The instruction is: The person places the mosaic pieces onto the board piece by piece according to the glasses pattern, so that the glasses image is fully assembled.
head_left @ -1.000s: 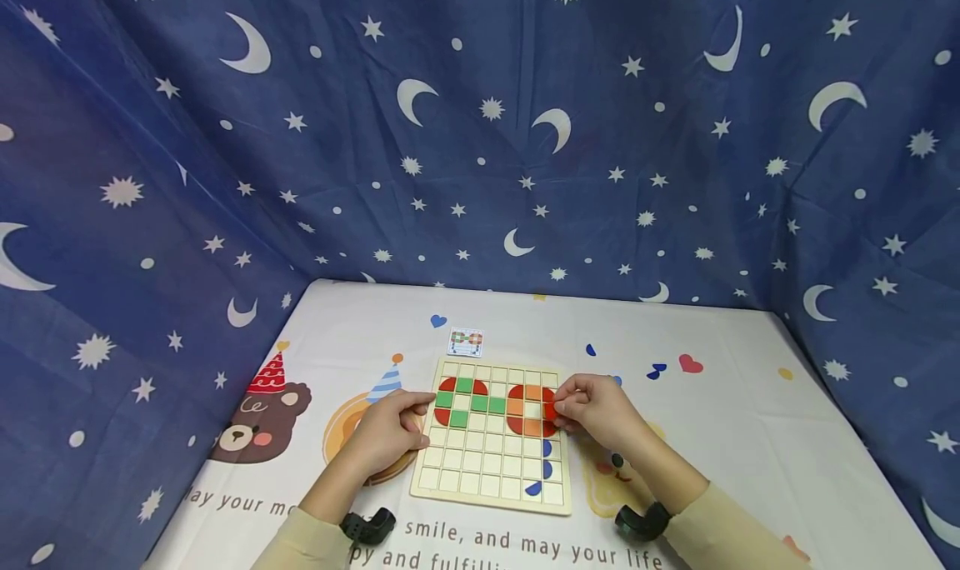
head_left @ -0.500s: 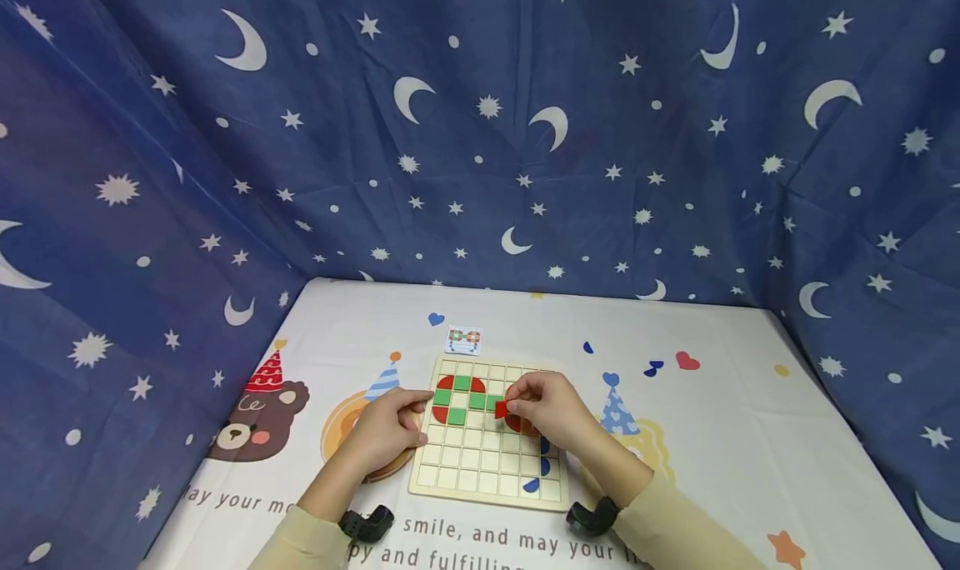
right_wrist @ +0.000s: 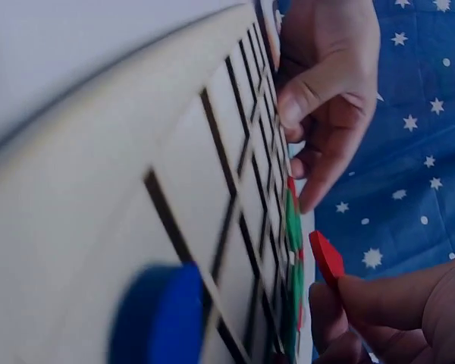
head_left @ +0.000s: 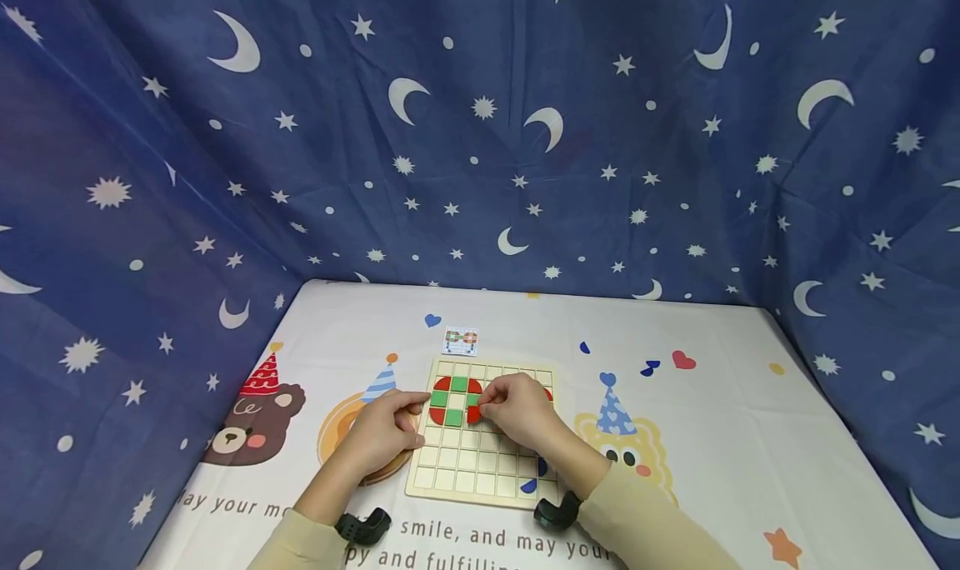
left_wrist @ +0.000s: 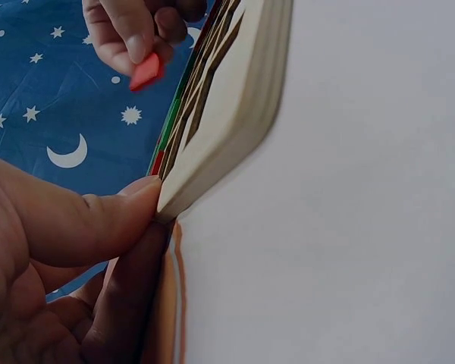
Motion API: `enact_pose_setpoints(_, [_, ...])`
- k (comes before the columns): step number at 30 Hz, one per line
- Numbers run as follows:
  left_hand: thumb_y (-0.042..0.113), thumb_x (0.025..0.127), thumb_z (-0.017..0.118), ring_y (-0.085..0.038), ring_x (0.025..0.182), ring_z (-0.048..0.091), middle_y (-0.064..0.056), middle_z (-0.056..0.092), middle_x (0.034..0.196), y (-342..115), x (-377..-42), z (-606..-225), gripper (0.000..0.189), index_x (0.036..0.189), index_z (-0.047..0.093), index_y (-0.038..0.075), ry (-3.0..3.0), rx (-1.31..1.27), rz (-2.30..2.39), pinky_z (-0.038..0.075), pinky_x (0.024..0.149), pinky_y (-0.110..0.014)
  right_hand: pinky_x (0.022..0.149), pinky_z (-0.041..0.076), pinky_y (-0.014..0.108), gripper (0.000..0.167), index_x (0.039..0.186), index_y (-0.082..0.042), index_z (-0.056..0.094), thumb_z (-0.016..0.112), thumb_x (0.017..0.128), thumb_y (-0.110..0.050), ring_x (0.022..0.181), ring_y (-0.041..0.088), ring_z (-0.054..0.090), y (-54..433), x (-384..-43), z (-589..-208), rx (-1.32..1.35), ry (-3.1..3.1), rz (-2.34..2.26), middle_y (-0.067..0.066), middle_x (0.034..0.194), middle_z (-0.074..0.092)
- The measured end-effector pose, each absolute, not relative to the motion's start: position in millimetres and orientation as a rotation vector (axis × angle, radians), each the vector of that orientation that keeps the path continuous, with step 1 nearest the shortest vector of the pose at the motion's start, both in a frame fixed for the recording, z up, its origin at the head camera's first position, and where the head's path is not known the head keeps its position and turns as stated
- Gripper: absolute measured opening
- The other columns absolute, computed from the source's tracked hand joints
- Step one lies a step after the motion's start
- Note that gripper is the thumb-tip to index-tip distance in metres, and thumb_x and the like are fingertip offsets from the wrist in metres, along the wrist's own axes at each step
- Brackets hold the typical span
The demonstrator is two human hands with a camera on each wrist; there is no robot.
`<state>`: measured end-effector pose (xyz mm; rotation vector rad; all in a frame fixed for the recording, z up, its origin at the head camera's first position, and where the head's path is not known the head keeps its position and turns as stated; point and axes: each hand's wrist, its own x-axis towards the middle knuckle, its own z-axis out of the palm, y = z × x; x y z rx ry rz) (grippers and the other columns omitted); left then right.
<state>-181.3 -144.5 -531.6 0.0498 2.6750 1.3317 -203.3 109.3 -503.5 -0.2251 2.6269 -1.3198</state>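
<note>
A light wooden grid board (head_left: 445,477) lies on the table, with red and green tiles (head_left: 453,418) in its upper left cells. My right hand (head_left: 517,407) is over the board and pinches a small red tile (right_wrist: 327,258) between thumb and fingertips. In the head view that tile is by the lower right corner of the red and green ring. The left hand (head_left: 381,432) touches the board's left edge with thumb and forefinger, its thumb against the rim in the left wrist view. The right hand and forearm hide most of the board's right-hand tiles.
Blue half-round pieces (head_left: 528,487) sit in the board's lower right cells. Beyond its top edge lies a small pattern card (head_left: 461,341). Loose blue pieces (head_left: 651,368) lie on the cloth at the right. A starry blue curtain (head_left: 480,137) stands behind the table.
The right hand has carried the red tile leftward from the board's right side to the green and red ring. The left hand stays at the left edge.
</note>
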Motion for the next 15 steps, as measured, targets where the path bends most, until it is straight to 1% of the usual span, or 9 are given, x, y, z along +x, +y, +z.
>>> enact_pose_setpoints(3, [0.002, 0.077, 0.091, -0.012, 0.079, 0.059, 0.005, 0.068, 0.107, -144.9, -180.9, -531.9, 0.064, 0.136, 0.075, 0.020, 2.673, 0.052, 1.335, 0.047, 0.070, -0.026, 0.071, 0.047, 0.030, 0.011, 0.084, -0.014, 0.077, 0.080, 0.092, -0.007, 0.074, 0.014, 0.057, 104.0, -201.8, -508.1, -0.212, 2.672, -1.275, -0.004, 0.074, 0.066])
enact_pose_setpoints(11, [0.002, 0.076, 0.091, -0.011, 0.078, 0.059, 0.006, 0.067, 0.105, -145.2, -181.2, -532.5, 0.064, 0.136, 0.075, 0.020, 2.688, 0.065, 1.326, 0.047, 0.069, -0.026, 0.068, 0.047, 0.028, 0.013, 0.083, -0.016, 0.076, 0.079, 0.093, -0.009, 0.073, 0.013, 0.057, 97.1, -199.5, -512.1, -0.227, 2.745, -1.184, -0.007, 0.074, 0.066])
enact_pose_setpoints(15, [0.002, 0.076, 0.092, -0.010, 0.077, 0.059, 0.007, 0.067, 0.104, -145.3, -181.4, -531.5, 0.064, 0.135, 0.076, 0.020, 2.700, 0.071, 1.319, 0.046, 0.070, -0.025, 0.068, 0.046, 0.028, 0.011, 0.085, -0.016, 0.077, 0.080, 0.091, -0.007, 0.073, 0.013, 0.057, 97.2, -199.3, -510.3, -0.261, 2.739, -1.143, -0.006, 0.074, 0.065])
